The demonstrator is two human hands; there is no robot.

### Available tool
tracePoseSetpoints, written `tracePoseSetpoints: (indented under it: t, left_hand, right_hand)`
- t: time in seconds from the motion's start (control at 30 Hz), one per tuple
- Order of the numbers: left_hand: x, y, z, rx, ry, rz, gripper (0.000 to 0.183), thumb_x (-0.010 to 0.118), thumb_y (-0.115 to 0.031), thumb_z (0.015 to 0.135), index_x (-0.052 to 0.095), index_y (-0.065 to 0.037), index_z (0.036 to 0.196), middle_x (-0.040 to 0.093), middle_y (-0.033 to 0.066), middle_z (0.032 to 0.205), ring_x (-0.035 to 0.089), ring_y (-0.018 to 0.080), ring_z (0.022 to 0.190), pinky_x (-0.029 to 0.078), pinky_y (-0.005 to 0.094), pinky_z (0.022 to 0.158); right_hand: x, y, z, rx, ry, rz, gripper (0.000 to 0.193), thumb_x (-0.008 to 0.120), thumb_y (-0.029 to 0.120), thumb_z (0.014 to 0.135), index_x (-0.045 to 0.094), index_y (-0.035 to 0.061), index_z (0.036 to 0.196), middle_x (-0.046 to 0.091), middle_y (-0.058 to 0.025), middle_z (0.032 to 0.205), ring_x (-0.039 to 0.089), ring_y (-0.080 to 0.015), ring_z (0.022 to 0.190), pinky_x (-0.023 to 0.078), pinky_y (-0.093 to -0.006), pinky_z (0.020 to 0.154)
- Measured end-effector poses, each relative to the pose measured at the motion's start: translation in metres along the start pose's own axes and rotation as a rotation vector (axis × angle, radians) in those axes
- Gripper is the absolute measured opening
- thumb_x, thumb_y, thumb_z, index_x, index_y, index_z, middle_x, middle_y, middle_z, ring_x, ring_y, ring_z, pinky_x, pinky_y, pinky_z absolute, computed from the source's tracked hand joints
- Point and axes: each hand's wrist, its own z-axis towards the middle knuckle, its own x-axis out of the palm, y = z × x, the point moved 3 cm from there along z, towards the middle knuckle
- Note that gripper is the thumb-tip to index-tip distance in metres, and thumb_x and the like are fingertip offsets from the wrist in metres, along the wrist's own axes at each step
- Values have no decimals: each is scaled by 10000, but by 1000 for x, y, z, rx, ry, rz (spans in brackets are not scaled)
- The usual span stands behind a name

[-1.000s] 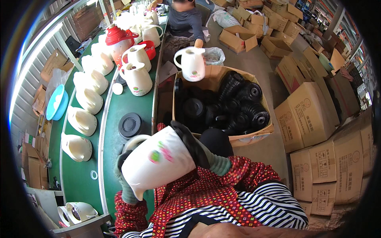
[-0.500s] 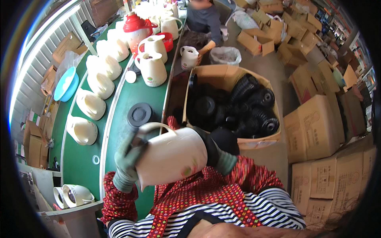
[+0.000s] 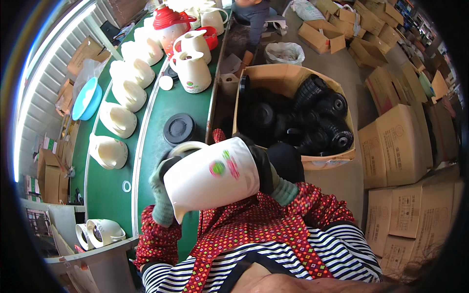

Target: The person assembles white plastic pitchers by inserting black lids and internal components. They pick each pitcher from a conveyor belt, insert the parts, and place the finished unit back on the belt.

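A cream-white jug (image 3: 215,176) with a pink and green print lies tilted on its side between my two gloved hands, its spout toward the lower left and its base at the right. My left hand (image 3: 163,190), in a grey-green glove with dark fingers, is closed at the spout end near the handle (image 3: 188,147); the jug hides part of its fingers. My right hand (image 3: 267,177), gloved alike, grips the base end, fingers partly hidden. Beyond the jug a black round lid-like part (image 3: 179,128) lies on the green table (image 3: 161,110).
Several cream jug bodies (image 3: 108,151) stand in a row at the left, near a blue basin (image 3: 88,99). Ahead are more jugs (image 3: 193,73) and a red-topped jug (image 3: 172,24). A carton (image 3: 273,73) of black parts stands at right; a co-worker (image 3: 250,22) sits beyond.
The jug has turned in my hands, so its print now faces upward. My left hand has slipped lower behind the spout end. The co-worker's jug has moved lower and is mostly hidden.
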Motion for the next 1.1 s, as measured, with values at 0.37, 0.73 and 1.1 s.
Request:
tracePoseSetpoints:
  t: [0.37,0.73,1.1]
  left_hand:
    - [23,49,-30,-329,115,-490,302,582,-139,1016,686,21,1250,711,172,1276,696,283,1143,560,429,990]
    - [4,31,-36,-77,168,148,274,697,-90,938,694,5,1195,750,121,1179,722,210,1027,583,363,886]
    - [39,-102,4,283,169,1176,438,816,-201,743,696,-47,1136,709,206,1125,704,427,976,576,448,858]
  right_hand:
    - [29,101,14,-364,268,-798,1144,805,603,812,288,31,1657,162,-317,1709,131,-518,1582,118,-581,1281]
    - [37,27,-22,-71,-196,33,682,627,249,1026,348,38,1612,401,-153,1627,407,-289,1494,299,-435,1254]
    - [35,39,-11,-162,-99,-729,828,799,210,870,417,18,1579,425,-219,1599,418,-386,1483,325,-474,1238]
